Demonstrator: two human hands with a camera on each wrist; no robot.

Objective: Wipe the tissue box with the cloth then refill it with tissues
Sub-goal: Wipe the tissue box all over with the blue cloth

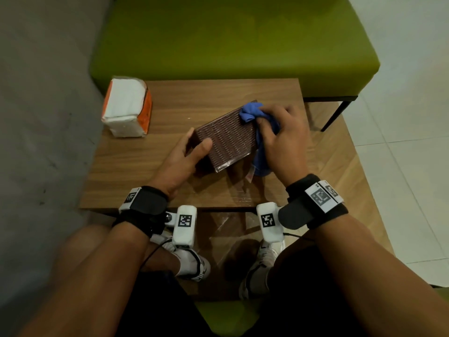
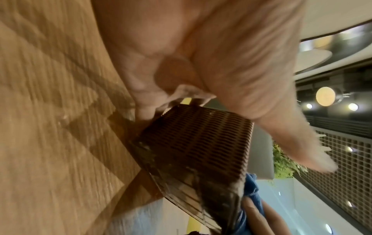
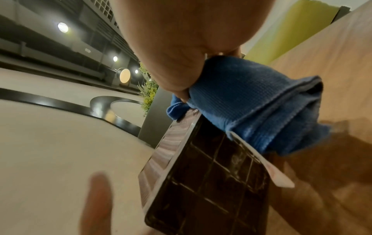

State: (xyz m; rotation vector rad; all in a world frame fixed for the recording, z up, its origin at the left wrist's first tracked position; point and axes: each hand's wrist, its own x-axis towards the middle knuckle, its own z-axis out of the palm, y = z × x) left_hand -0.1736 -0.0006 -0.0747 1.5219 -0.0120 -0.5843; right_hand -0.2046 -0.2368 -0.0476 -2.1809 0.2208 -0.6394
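A dark brown woven tissue box point(image 1: 226, 139) stands tilted on the wooden table point(image 1: 145, 171), its grid-patterned underside point(image 3: 211, 182) turned toward me. My left hand point(image 1: 198, 141) holds its left end, thumb on the woven face point(image 2: 197, 143) and fingers behind the end. My right hand point(image 1: 279, 137) grips a bunched blue cloth point(image 1: 252, 113) and presses it on the box's far right end. In the right wrist view the cloth point(image 3: 251, 98) drapes over the box edge. A white tissue pack point(image 1: 126, 110) in orange wrap sits at the table's far left.
A green upholstered bench point(image 1: 230, 45) stands just behind the table. A grey wall point(image 1: 36, 117) runs along the left, and white floor tiles point(image 1: 401, 117) lie to the right. A thin pale flap point(image 3: 261, 162) sticks out along the box's lower edge.
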